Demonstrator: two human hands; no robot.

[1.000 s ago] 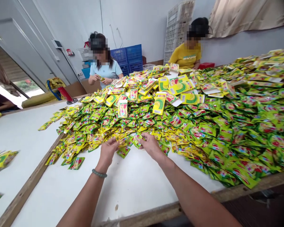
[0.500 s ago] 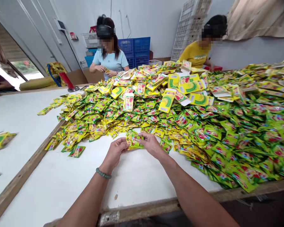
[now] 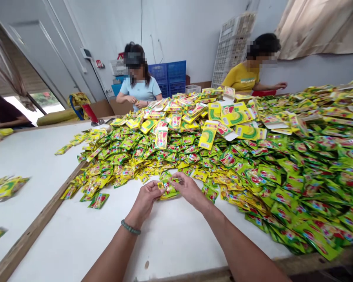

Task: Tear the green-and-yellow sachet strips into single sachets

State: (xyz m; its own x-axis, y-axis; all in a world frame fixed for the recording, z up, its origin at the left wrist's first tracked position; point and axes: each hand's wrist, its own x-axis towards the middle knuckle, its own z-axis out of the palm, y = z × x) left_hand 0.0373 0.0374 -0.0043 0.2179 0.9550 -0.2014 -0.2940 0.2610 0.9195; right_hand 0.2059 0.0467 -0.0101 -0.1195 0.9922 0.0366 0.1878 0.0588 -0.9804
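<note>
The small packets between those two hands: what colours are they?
The packets are yellow and green with red patches; the head view shows them best.

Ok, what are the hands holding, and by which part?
The left hand and right hand hold a small bunch of yellow-green sachets between their fingertips, at its two sides.

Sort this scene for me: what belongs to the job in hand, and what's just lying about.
Job in hand: left hand; right hand; small bunch of foil sachets between them; heaped sachets.

Just lying about: blue plastic crates; stacked white crates.
</note>
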